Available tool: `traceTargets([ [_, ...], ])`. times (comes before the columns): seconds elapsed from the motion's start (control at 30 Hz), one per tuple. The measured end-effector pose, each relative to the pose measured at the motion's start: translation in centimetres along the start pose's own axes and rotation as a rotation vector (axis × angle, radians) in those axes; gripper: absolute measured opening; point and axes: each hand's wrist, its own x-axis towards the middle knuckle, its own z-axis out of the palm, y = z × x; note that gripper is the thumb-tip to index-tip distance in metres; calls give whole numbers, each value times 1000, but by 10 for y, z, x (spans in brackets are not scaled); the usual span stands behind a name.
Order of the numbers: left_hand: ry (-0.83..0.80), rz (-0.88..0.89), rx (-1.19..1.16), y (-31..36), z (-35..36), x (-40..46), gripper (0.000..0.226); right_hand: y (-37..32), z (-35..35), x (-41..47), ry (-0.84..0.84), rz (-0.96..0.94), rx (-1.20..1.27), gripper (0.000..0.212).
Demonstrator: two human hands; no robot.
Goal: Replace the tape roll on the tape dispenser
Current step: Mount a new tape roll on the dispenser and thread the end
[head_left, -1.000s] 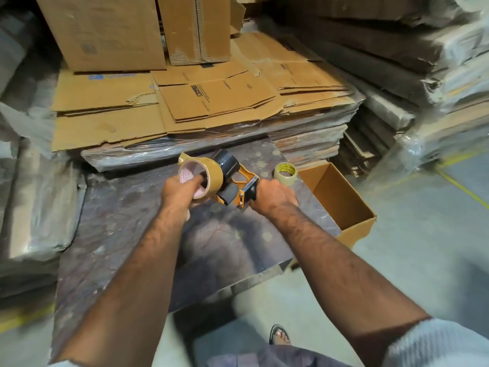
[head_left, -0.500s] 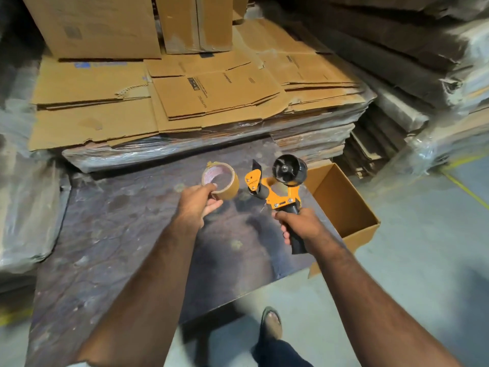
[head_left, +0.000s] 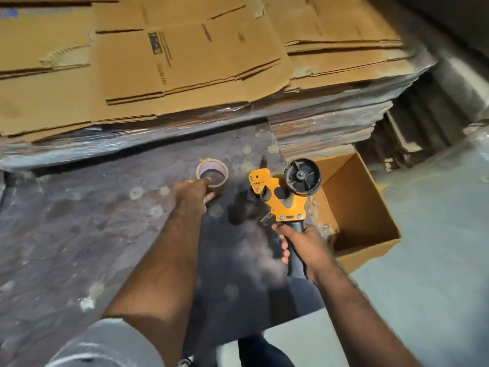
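Hands apart: the left hand (head_left: 194,194) reaches far with its arm stretched out, fingers pinching the tape roll (head_left: 212,175) on the bench (head_left: 79,221). Right hand (head_left: 304,245) grips the tape dispenser (head_left: 280,197) by its black handle, upright, its hub bare.

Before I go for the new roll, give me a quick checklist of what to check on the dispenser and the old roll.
1. Spindle bare, no roll on it: ok.
2. Tape dispenser held firmly: ok, the right hand grips its black handle.
3. Old tape roll down on the dark tabletop: ok, though the left hand still holds its near edge.
4. Left hand free for the new roll: not ok.
5. New roll in sight: cannot tell, none shows in this view.
6. Open cardboard box beside the table, clear of the dispenser: ok.
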Motion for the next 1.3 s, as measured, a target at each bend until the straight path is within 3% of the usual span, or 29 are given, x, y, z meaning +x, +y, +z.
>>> traceTargets([
  [0.07,44,-14,-34,-4,16,12,23,-6,-8,15,5,0,-18,26],
  [0.37,67,59,-125,-14,46,29,27,-23,-23,46,-30,19,-7,27],
  [0.43,84,126,54,-23,39,26,24,-26,-28,47,-23,6,9,26],
  [0.53,78,429,488,-49,32,7,21,-32,-38,43,0,2,68,27],
  [0.63,-128,750,789,-75,39,-31,26,-37,-52,35,26,15,146,28],
  [0.7,-290,837,884,-84,48,-50,42,-38,-62,29,44,30,200,29],
  [0.8,-484,805,1150,-92,61,-63,68,-34,-76,20,64,30,236,29],
  [0.87,-513,781,1326,-94,65,-64,69,-29,-83,14,77,33,238,28],
  [1.07,-429,798,1412,-86,52,-60,47,-7,-91,2,90,59,224,25],
  [1.17,-398,783,1375,-78,21,-58,57,1,-85,-3,81,81,205,26],
  [1.3,-265,640,1374,-72,-32,-63,57,6,-65,-11,51,101,152,24],
])
